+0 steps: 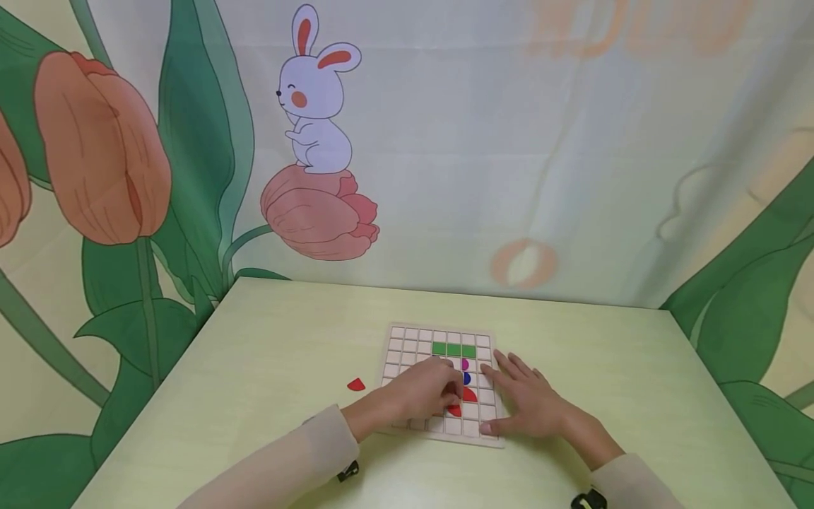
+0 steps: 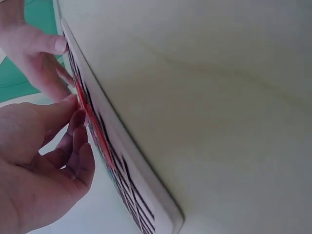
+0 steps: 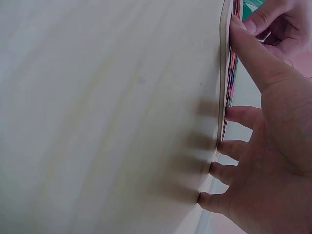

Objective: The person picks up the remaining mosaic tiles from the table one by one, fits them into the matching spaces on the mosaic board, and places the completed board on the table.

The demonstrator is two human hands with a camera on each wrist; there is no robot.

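Observation:
A square wooden grid board (image 1: 470,428) lies on the table. My left hand (image 1: 422,387) reaches over its middle. In the left wrist view, thumb and forefinger pinch a small red piece (image 2: 81,104) right at the board's surface; the fingers partly hide it. Beside those fingertips, a red quarter-circle piece (image 1: 469,394) sits on the grid. Further up are a blue piece (image 1: 467,379), a magenta piece (image 1: 465,365) and a row of green squares (image 1: 454,349). My right hand (image 1: 531,399) is spread along the board's right side, thumb and forefinger touching its edge.
One loose red quarter-circle piece (image 1: 356,384) lies on the table, left of the board. The pale table (image 1: 286,332) reaches back to a printed curtain (image 1: 432,177) with a rabbit and tulips. Dark wrist devices (image 1: 589,499) show at the sleeves.

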